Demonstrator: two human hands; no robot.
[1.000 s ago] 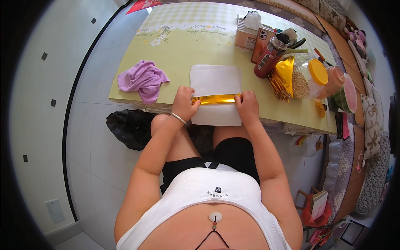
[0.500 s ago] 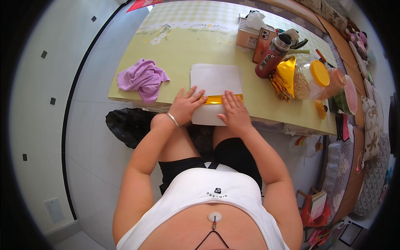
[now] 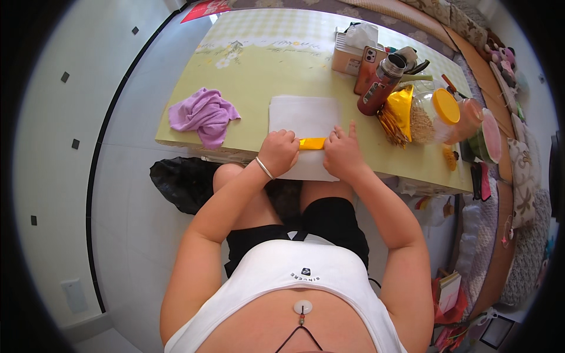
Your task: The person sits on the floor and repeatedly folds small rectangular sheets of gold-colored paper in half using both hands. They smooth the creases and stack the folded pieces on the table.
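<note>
A shiny gold foil strip lies crosswise over a stack of white paper sheets at the table's near edge. My left hand, with a bangle on its wrist, has its fingers curled around the strip's left end. At the other end, my right hand pinches the strip with bent fingers, while one finger points up and away. Only the middle of the strip shows; both ends are hidden under my fingers. The sheets overhang the edge toward my lap.
A crumpled purple cloth lies on the left of the table. To the right stand a dark red bottle, a phone, a gold foil bundle, a yellow-lidded jar and a cut watermelon.
My hands have gone from lying flat on the gold strip to curling their fingers around its ends. The visible part of the strip looks shorter.
</note>
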